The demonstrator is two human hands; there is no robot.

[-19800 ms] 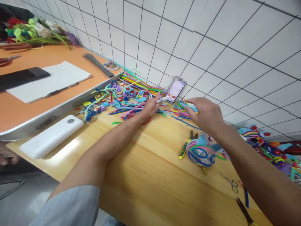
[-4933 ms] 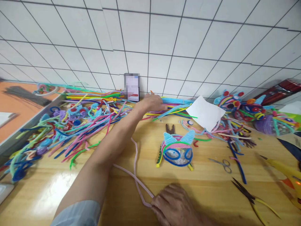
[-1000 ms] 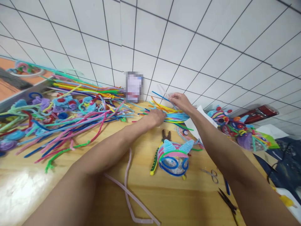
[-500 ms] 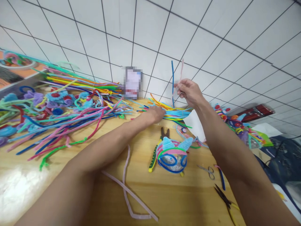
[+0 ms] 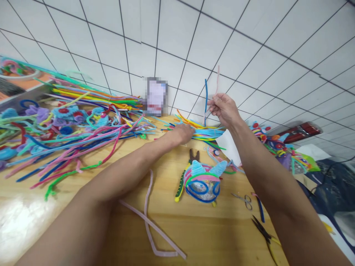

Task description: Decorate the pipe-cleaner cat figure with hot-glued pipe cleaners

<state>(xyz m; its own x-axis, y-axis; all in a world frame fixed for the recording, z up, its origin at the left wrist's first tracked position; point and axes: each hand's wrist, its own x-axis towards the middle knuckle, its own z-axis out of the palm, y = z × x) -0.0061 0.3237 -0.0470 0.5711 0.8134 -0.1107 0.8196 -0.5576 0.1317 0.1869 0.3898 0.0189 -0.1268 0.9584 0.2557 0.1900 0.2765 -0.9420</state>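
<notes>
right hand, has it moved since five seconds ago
Yes: the right hand has gone up the view, from well below the phone to nearly level with it.

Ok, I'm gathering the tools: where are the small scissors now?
The small scissors lie on the wooden table right of centre in the head view, between the cat-eared figure and a short blue pipe cleaner, just beyond the needle-nose pliers.

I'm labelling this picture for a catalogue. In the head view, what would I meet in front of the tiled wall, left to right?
Multicoloured tangled heap of fuzzy stems, upright dark-framed rectangular phone, bare left hand, upright blue fuzzy stem, bare right hand, shiny dark-red cylinder.
</notes>
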